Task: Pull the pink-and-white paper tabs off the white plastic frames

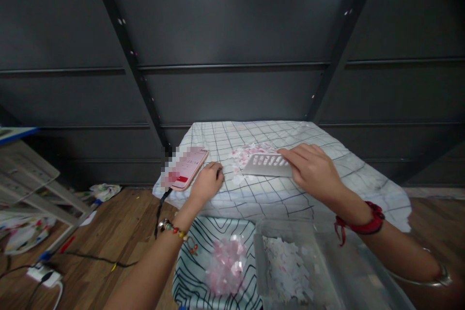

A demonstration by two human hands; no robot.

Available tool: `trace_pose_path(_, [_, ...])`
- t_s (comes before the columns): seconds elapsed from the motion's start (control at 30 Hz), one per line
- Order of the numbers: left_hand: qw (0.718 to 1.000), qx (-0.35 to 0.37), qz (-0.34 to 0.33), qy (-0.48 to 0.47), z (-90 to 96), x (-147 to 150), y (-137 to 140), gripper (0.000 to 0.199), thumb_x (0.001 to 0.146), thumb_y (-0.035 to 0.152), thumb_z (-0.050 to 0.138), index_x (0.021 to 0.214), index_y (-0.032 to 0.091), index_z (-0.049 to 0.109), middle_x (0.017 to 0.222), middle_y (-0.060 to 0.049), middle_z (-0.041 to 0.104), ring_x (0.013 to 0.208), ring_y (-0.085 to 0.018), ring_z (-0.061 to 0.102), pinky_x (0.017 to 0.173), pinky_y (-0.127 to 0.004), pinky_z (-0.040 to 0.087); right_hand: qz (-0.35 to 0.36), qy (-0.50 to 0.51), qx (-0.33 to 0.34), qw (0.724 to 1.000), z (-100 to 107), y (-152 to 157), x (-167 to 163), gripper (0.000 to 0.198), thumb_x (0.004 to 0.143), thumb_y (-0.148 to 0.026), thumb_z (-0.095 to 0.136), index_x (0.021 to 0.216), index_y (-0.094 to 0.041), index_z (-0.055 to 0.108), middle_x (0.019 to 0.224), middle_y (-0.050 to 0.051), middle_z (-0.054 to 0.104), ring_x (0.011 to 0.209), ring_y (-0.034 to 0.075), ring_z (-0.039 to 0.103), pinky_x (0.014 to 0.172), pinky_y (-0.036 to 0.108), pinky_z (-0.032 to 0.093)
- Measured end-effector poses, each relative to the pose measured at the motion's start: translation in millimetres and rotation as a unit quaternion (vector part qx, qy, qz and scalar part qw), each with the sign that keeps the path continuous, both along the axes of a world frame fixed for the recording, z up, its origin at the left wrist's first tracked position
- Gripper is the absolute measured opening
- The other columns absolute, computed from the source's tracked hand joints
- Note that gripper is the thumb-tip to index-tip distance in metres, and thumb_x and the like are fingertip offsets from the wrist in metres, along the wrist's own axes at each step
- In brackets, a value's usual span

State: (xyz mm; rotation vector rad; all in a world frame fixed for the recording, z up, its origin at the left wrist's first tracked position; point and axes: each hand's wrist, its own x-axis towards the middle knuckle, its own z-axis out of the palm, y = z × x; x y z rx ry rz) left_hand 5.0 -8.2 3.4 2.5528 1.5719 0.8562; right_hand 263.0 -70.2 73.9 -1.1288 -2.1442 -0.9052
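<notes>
My right hand [314, 172] grips the right end of a white slotted plastic plate [267, 165], thumb and fingers closed on its upper edge. The plate is tilted on the checked cloth, against a spread of small pink-and-white paper-like pieces [250, 152]. On the cloth left of that spread rests my left hand [209, 181], its fingers curled in. A small dark spot shows at its fingertips; whether something is held there I cannot make out. Just left of this hand lies a phone [191, 167] in a pink case, its screen lit.
Below the checked cloth [225, 135] stand a patterned basket [189, 256] with pink packets [227, 264] and a clear plastic bin [323, 252] holding white pieces [286, 266]. Dark panels rise behind. A power strip [43, 273] and cables lie on the floor at left.
</notes>
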Motion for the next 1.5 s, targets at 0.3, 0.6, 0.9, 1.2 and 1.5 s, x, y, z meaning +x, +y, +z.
trace_pose_path(0.3, [1.0,0.003,0.0,-0.002,-0.6,1.0,0.9,0.022,0.077,0.011,0.043,0.092,0.012,0.059,0.095,-0.01,0.063,0.091,-0.021,0.059,0.086,-0.034,0.046,-0.075,-0.029,0.004,0.997,-8.2,-5.4,9.8,0.03,0.071,-0.005,0.042,0.092,-0.011,0.062,0.067,0.006,0.061,0.068,0.02,0.049,0.06,0.031,0.035])
trace_pose_path(0.6, [1.0,0.001,-0.001,-0.002,-0.8,1.0,2.1,0.022,0.077,0.011,0.043,0.092,0.012,0.059,0.095,-0.01,0.063,0.091,-0.021,0.059,0.086,-0.033,0.046,0.066,0.032,-0.033,0.997,-7.1,7.5,-5.8,0.033,0.072,-0.002,0.039,0.095,-0.013,0.061,0.074,0.006,0.062,0.073,0.018,0.05,0.065,0.03,0.038])
trace_pose_path(0.9, [1.0,0.004,-0.002,-0.004,0.0,1.2,1.6,0.022,0.077,0.012,0.043,0.093,0.013,0.059,0.096,-0.01,0.062,0.091,-0.02,0.059,0.086,-0.034,0.046,0.105,0.049,-0.096,0.989,-5.7,17.9,13.8,0.035,0.069,0.002,0.037,0.088,-0.016,0.06,0.078,0.005,0.063,0.078,0.017,0.053,0.07,0.031,0.039])
trace_pose_path(1.2, [1.0,0.004,-0.001,0.002,1.6,2.9,1.1,0.023,0.078,0.013,0.042,0.093,0.012,0.059,0.095,-0.01,0.063,0.09,-0.021,0.059,0.085,-0.033,0.046,0.14,0.1,-0.079,0.982,1.2,17.2,6.5,0.027,0.076,-0.003,0.039,0.088,-0.017,0.058,0.079,0.004,0.063,0.078,0.016,0.053,0.074,0.032,0.04])
trace_pose_path(1.5, [1.0,0.008,-0.006,0.005,1.3,2.9,2.2,0.024,0.079,0.014,0.041,0.095,0.012,0.059,0.097,-0.011,0.063,0.091,-0.02,0.059,0.085,-0.033,0.046,0.172,0.018,-0.145,0.974,3.3,28.5,6.9,0.037,0.067,0.003,0.037,0.091,-0.017,0.058,0.081,0.003,0.062,0.081,0.015,0.052,0.076,0.03,0.039])
